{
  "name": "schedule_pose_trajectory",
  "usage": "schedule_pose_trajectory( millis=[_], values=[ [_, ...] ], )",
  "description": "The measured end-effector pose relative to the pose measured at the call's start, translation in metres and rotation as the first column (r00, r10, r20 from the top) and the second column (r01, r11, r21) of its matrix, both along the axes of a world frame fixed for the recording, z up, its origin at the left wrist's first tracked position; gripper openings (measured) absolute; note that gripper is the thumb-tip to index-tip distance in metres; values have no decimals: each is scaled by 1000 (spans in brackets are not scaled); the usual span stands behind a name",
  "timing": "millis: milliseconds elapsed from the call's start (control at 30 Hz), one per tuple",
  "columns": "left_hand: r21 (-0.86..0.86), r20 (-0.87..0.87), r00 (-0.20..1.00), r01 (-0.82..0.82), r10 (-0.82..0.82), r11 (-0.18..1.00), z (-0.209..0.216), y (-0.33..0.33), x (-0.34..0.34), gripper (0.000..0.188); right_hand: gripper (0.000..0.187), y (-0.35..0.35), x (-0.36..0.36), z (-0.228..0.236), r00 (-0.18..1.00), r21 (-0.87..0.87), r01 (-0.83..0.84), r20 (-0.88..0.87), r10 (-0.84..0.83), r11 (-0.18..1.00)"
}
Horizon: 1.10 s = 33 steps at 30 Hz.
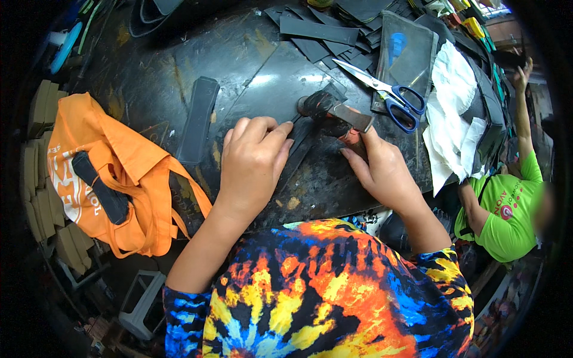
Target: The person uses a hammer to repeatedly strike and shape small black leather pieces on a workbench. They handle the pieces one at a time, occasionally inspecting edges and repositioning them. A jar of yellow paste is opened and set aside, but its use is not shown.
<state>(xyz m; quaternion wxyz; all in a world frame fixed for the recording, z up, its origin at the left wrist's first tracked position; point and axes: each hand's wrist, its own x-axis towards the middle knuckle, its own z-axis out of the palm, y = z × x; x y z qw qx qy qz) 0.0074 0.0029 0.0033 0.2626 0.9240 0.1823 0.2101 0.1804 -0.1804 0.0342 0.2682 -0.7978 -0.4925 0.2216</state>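
My left hand (253, 156) rests on the dark work table with its fingers closed on the edge of a black strip (305, 136). In my right hand (383, 172) is a hammer (353, 117), gripped by its handle close to the head. The hammer's head lies over the strip, just right of my left fingertips; whether it touches the strip I cannot tell. Beyond the hammer lie scissors (403, 101) with blue handles, blades spread a little. A flat black piece (199, 119) lies left of my left hand.
An orange cloth bag (143, 160) with a dark bundle on it covers the table's left side. Cut black pieces (319, 30) pile up at the back, beside a dark clear-fronted pouch (410, 51). White crumpled sheets (449, 89) lie right. A person in bright green (504, 218) is at the right.
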Motion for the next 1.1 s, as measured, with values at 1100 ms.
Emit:
schedule_pose_trajectory(
  millis=[1100],
  values=[
    [-45, -11, 996, -90, 90, 995, 2, -1, -18, 24, 78, 5, -13, -2, 996, 3, -82, -30, 82, 997]
  ],
)
